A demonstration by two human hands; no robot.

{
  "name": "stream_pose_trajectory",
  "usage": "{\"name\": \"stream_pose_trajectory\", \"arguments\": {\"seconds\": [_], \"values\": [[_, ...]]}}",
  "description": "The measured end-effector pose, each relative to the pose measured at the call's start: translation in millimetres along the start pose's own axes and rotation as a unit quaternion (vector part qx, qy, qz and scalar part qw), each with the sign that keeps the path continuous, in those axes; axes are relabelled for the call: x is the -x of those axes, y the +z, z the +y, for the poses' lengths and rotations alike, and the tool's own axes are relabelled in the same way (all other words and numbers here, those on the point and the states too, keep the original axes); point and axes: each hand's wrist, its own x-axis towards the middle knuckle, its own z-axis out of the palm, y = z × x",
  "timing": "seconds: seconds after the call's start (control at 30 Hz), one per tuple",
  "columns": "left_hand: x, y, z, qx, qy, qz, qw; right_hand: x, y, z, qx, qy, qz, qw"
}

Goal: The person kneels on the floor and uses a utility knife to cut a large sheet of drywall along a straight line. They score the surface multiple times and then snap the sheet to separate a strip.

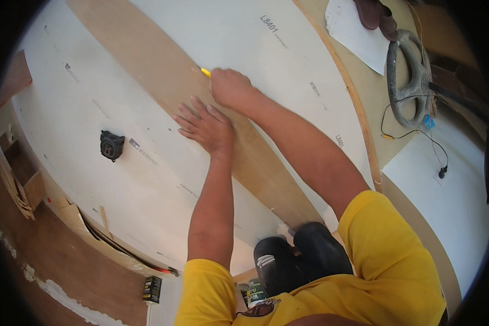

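Observation:
A long brown wooden strip (138, 49) lies diagonally across a large white printed sheet (163, 157). My left hand (206, 125) rests flat on the strip, fingers spread, the fingertips reaching its left edge. Just beyond it, my right hand (231, 87) is closed round a slim yellow tool (205, 71) with a dark tip. That tip sits at the strip's right edge; most of the tool is hidden in my fist, so its exact kind does not show. To the left, a black tape measure (112, 145) lies on the sheet.
A grey handwheel (410, 79) with a cable stands at the right, near dark brown shoes or gloves (377, 16). My knees (304, 250) press at the strip's near end. Cans (152, 289) and cardboard pieces (92, 233) lie along the lower left edge.

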Motion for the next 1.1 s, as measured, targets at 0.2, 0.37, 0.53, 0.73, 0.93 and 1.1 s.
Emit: {"name": "stream_pose_trajectory", "arguments": {"seconds": [0.2,0.37,0.53,0.73,0.93,1.1], "values": [[-2,4,-1,-0.002,-0.012,-0.007,1.000,96,33,43,0.003,0.058,-0.015,0.998],[-1,2,-2,0.017,0.000,0.012,1.000,193,53,82,-0.025,0.120,-0.062,0.991],[2,7,-2,0.011,0.003,0.032,0.999,299,83,126,-0.006,0.223,-0.150,0.963],[1,15,-8,-0.026,0.024,0.064,0.997,372,65,170,-0.153,0.251,-0.059,0.954],[-5,17,-4,0.015,-0.012,0.050,0.999,351,33,311,0.066,0.283,0.376,0.880],[-6,14,-5,-0.005,-0.006,0.030,1.000,351,34,386,0.065,0.260,0.345,0.899]]}}
